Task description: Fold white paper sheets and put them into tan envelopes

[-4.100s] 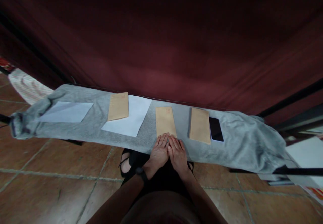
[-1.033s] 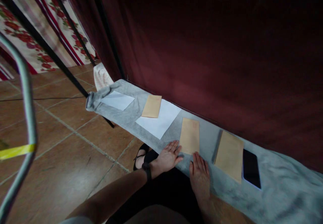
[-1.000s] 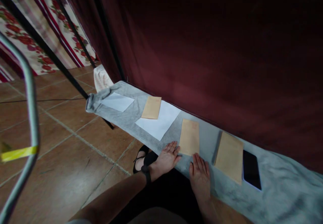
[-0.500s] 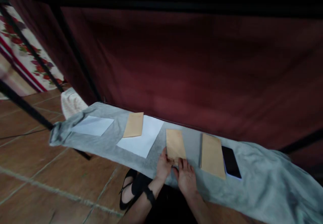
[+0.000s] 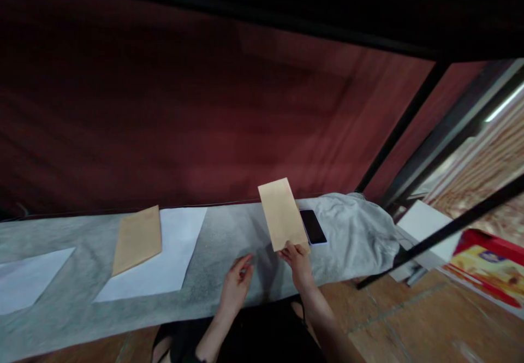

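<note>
My right hand (image 5: 298,265) pinches the lower edge of a brown paper envelope (image 5: 282,215). The envelope is raised above the cloth-covered bench and slants up to the left, over the place of the right-hand brown envelopes, which it mostly hides. My left hand (image 5: 236,284) hovers over the grey cloth (image 5: 213,265), left of the held envelope and apart from it. Its fingers are loosely bent with a gap between them, and they hold nothing. Just right of the held envelope lies a dark-screened phone (image 5: 313,226).
On the left, another brown envelope (image 5: 137,240) lies on a white sheet (image 5: 180,248). A second white sheet (image 5: 35,278) is at the far left. A dark red curtain (image 5: 196,123) hangs behind the bench. Black frame bars (image 5: 403,125) and a red-yellow box (image 5: 491,270) stand right.
The middle envelope, flat under both hands half a second ago, is now lifted and moved right in my right hand. My left hand has let go. The view has turned right.
</note>
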Demonstrator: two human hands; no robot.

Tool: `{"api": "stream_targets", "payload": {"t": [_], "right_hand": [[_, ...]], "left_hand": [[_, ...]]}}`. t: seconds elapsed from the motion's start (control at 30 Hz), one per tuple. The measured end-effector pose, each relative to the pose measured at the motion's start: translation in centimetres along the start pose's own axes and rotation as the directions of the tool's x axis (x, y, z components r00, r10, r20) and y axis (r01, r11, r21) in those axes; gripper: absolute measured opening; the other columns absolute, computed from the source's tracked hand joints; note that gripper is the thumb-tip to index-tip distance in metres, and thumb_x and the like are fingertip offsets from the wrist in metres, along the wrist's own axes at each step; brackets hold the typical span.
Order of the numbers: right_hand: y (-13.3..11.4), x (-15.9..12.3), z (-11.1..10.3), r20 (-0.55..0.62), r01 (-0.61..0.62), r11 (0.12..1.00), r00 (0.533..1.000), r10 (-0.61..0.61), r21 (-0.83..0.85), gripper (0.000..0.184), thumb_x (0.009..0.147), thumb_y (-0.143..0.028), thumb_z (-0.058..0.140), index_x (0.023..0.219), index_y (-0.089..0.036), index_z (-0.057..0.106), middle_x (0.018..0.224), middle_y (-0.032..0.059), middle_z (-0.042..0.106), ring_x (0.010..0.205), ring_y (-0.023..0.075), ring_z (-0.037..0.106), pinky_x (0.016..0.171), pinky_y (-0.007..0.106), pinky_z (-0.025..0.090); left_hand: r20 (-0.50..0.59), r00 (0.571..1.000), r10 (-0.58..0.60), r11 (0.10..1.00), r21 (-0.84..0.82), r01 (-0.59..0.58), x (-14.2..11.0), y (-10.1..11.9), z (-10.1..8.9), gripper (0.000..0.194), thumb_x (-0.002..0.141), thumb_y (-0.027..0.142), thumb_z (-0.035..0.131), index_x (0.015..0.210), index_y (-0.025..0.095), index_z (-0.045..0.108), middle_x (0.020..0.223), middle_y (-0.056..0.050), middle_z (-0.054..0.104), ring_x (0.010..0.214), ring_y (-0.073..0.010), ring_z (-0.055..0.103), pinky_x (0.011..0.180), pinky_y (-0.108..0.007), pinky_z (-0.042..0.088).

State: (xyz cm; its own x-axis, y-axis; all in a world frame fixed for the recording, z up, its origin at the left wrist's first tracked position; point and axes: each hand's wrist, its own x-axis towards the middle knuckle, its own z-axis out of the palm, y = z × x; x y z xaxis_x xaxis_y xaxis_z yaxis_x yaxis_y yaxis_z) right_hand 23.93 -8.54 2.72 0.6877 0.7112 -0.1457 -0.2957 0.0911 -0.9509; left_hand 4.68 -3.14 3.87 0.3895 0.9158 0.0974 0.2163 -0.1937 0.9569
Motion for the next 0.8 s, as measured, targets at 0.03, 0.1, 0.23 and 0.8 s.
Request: {"api": "stream_targets", "payload": {"t": [0.03,0.1,0.23,0.8], "right_hand": [[0.2,0.0,-0.7,-0.016,-0.057,0.993,0.998,0.059,0.099,0.043,0.068,-0.06,0.077,0.066,-0.022,0.055,0.064,0.0,0.065,0.069,0.0196,0.07,0.074,0.033,0.059],[0.6,0.0,-1.9,-0.021,-0.127,0.97,0.991,0.135,0.207,0.043,0.06,-0.053,0.085,0.065,-0.022,0.055,0.063,-0.0017,0.063,0.069,0.0186,0.069,0.074,0.031,0.059],[1.4,-0.1,-2.9,-0.022,-0.164,0.955,0.984,0.175,0.246,0.039,0.058,-0.048,0.086,0.067,-0.022,0.058,0.065,-0.0012,0.066,0.072,0.0188,0.07,0.075,0.03,0.059],[1.5,0.5,-7.4,0.105,-0.496,0.861,0.856,0.506,-0.112,0.058,0.051,-0.064,0.079,0.085,-0.018,0.069,0.092,0.0173,0.076,0.098,0.0383,0.071,0.093,0.053,0.054]], "left_hand": [[-0.015,1.0,-0.028,1.0,0.003,0.028,-0.3,-0.7,-0.1,0.04,0.081,0.046,0.061,0.106,0.019,0.074,0.108,-0.011,0.074,0.092,-0.0233,0.071,0.086,-0.038,0.058],[-0.033,0.997,-0.065,0.998,0.0,0.065,-1.0,-1.9,-0.5,0.039,0.078,0.046,0.062,0.102,0.019,0.075,0.104,-0.011,0.075,0.091,-0.0245,0.072,0.087,-0.039,0.058],[-0.039,0.998,-0.054,0.997,0.045,0.056,-2.1,-2.8,-1.6,0.037,0.078,0.046,0.061,0.101,0.021,0.075,0.104,-0.01,0.075,0.091,-0.0242,0.072,0.087,-0.039,0.058],[-0.726,0.673,-0.143,0.521,0.523,0.675,5.8,-6.7,-25.3,0.066,0.091,0.039,0.053,0.144,0.002,0.038,0.144,-0.032,0.044,0.135,-0.0406,0.045,0.105,-0.054,0.04]]}}
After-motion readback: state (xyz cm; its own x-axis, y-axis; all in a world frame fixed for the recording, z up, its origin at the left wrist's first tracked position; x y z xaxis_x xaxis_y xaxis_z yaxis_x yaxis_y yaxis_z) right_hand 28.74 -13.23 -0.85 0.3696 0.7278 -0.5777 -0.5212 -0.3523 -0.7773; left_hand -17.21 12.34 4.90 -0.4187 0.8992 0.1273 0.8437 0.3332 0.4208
